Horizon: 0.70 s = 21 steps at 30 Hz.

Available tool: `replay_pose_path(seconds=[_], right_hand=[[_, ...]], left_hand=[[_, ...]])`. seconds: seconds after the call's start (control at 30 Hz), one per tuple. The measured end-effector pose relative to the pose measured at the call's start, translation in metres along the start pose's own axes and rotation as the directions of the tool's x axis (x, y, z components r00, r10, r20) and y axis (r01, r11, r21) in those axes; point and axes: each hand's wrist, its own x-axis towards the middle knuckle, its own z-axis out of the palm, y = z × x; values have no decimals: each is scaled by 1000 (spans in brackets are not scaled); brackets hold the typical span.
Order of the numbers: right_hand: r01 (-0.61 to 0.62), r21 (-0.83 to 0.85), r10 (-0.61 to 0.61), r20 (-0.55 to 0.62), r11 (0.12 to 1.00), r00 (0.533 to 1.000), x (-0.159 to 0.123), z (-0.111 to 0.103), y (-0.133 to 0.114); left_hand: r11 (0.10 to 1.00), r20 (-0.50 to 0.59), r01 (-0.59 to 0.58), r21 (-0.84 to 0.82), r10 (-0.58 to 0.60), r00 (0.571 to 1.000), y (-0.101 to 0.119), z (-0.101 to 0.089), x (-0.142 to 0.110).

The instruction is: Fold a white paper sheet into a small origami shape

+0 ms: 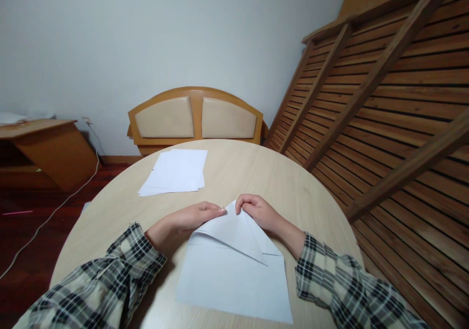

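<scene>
Where its folded flaps meet in a peak, the white sheet [234, 285] is pinched by the left hand [198, 215] on the left slope and the right hand [259, 212] on the right, both just beside the tip. Its unfolded part spreads from the grip toward the person on the round table [296, 187]. Beyond the left hand lies loose stacked paper [176, 170]; a padded headboard [197, 111] stands behind.

Round tbl [311, 211], pale wood-grain top, stack of white sheets [176, 170] far L, edges uneven, part-folded white sheet [234, 285] nr side, ctr, contact w/ top unclear
</scene>
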Motion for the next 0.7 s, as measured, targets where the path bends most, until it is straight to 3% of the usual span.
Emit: replay_pose_path(seconds=[0.03,0.1,0.13,0.2,0.3,0.43,0.53,0.7], right_hand=[[-5,-3,5,-14,1000,1000,0,1,0],[-27,9,27,-59,1000,998,0,2,-1],[-45,36,48,-86,998,995,0,2,-2],[-104,124,118,-114,987,986,-1,0,-2],[-225,225,244,-58,948,968,-2,-8,-2],[-170,148,180,-59,974,982,-3,-21,-1],[-154,117,164,-79,981,983,-3,-26,1],[-181,86,195,-195,980,961,-1,-23,5]], left_hand=[[998,98,55,-16,-53,994,0,0,0],[991,188,131,-42,-120,975,0,0,-1],[989,177,139,-57,-127,976,0,0,-2],[990,114,123,-66,-115,987,1,-2,-1],[998,6,60,-22,-60,998,0,-6,2],[996,-160,-60,62,69,985,-5,-12,8],[992,-274,-84,99,108,956,-9,-15,11],[985,-361,-92,143,139,922,-15,-20,15]])
